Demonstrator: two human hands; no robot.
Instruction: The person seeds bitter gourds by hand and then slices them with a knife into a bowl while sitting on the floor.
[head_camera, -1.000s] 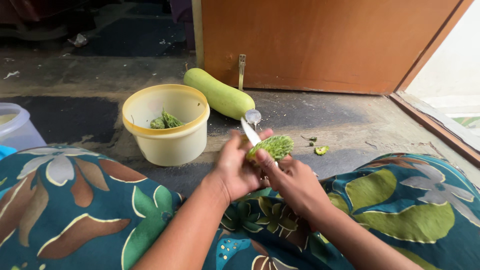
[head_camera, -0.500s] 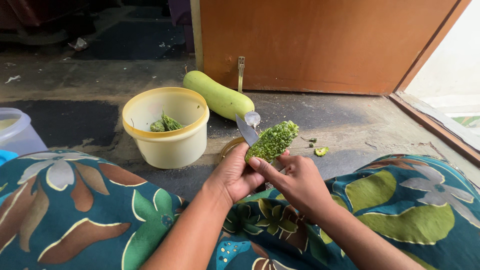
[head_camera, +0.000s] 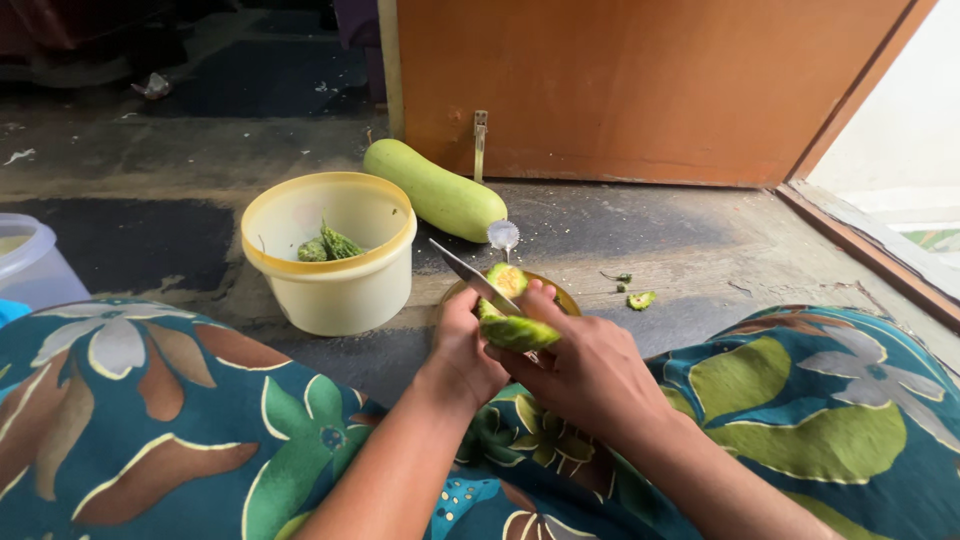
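My left hand (head_camera: 462, 350) grips a bumpy green bitter gourd (head_camera: 520, 332) just above my lap. My right hand (head_camera: 590, 375) lies over the gourd's other side and seems to hold a knife (head_camera: 465, 270). The handle is hidden. Its blade points up and left and meets the gourd near its pale cut end. Under the hands the rim of a shallow yellow-brown dish (head_camera: 562, 296) shows on the floor.
A yellow-rimmed cream tub (head_camera: 330, 290) holding gourd pieces (head_camera: 328, 245) stands to the left. Behind it lie a long pale bottle gourd (head_camera: 435, 188) and a small silvery round object (head_camera: 504, 234). Green scraps (head_camera: 640, 298) lie to the right, an orange door (head_camera: 650, 90) stands beyond, and a clear container (head_camera: 30, 265) is at far left.
The gourd, held up and tilted to the right half a second ago, has come down between the hands. The knife blade has swung lower and now points further left.
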